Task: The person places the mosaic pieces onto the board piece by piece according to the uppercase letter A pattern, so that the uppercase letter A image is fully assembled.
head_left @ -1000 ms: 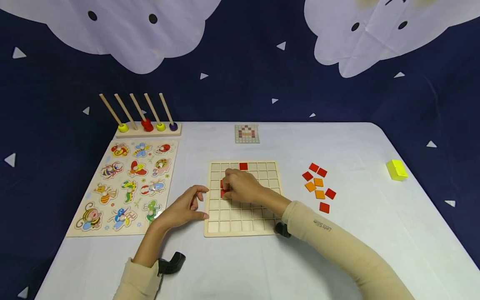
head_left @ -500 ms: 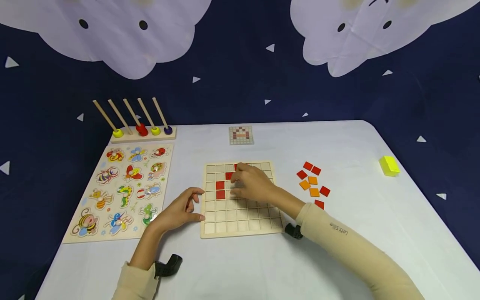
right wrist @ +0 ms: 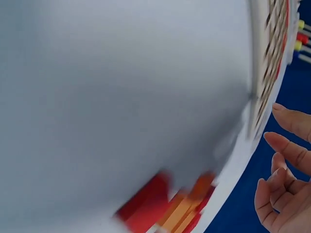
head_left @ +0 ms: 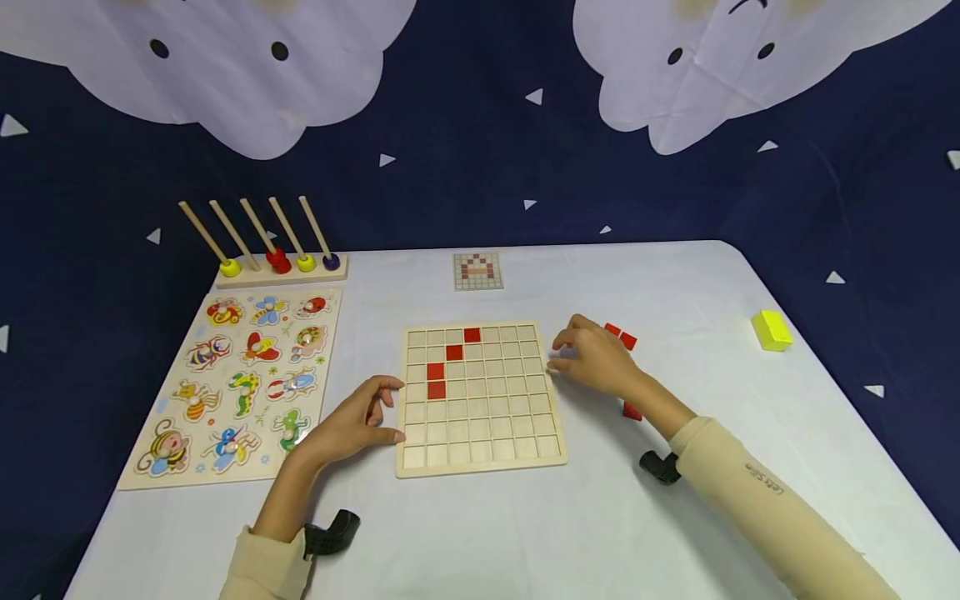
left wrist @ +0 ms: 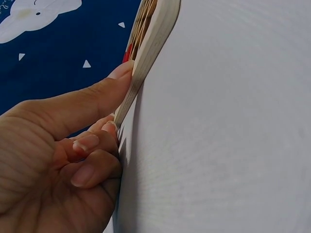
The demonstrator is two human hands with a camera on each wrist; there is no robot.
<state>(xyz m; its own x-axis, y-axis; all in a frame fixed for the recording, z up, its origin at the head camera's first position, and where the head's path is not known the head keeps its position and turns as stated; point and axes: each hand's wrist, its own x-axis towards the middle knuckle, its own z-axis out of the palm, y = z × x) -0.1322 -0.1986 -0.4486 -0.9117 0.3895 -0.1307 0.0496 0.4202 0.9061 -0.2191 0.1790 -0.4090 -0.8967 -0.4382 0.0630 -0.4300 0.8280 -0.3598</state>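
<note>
A wooden grid board (head_left: pixel 480 471) lies on the table with several red square tiles (head_left: pixel 436 389) set stepwise in its upper left cells. My left hand (head_left: pixel 352 425) is at the board's left edge, thumb and index fingertips touching its rim. In the left wrist view the thumb (left wrist: pixel 92 99) is fairly straight against the wooden side. Off the board's right edge, my right hand (head_left: pixel 596 354) hovers with fingers apart and nothing between them. Loose red tiles (head_left: pixel 628 341) show around it, while the orange tiles (right wrist: pixel 182 211) appear below it in the right wrist view, hidden by the hand in the head view.
A small pattern card (head_left: pixel 477 272) lies behind the board. To the left are an insect peg puzzle (head_left: pixel 180 375) and a rack of wooden pegs (head_left: pixel 281 275) with coloured beads. A yellow block (head_left: pixel 772 331) stands near the table's right edge.
My right hand has left the board and moved right, toward the loose tiles. Red tiles it covered on the board now show. My left hand stays at the board's edge; the head view has shifted slightly.
</note>
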